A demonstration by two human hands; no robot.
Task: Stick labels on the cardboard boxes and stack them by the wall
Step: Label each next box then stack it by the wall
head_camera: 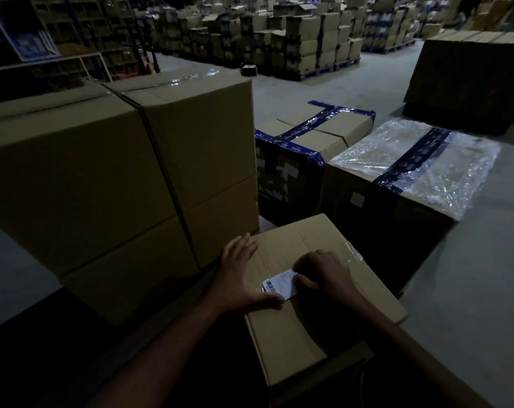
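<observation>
Left hand (244,278) lies flat on the box (314,290), thumb pinning the label (280,283). Right hand (323,273) fingers curled, pressing its far edge. Smooth outward from the barcode, no bubbles.

Cardboard box (317,290): plain brown, closed, flaps sealed with clear tape along the centre seam, top face up. White label (280,282) with barcode at one end lies flat on the box top, just left of the seam, skewed to the box edges. Stacked plain boxes (117,178) stand just left of this box, two tiers high, taller than it.
</observation>
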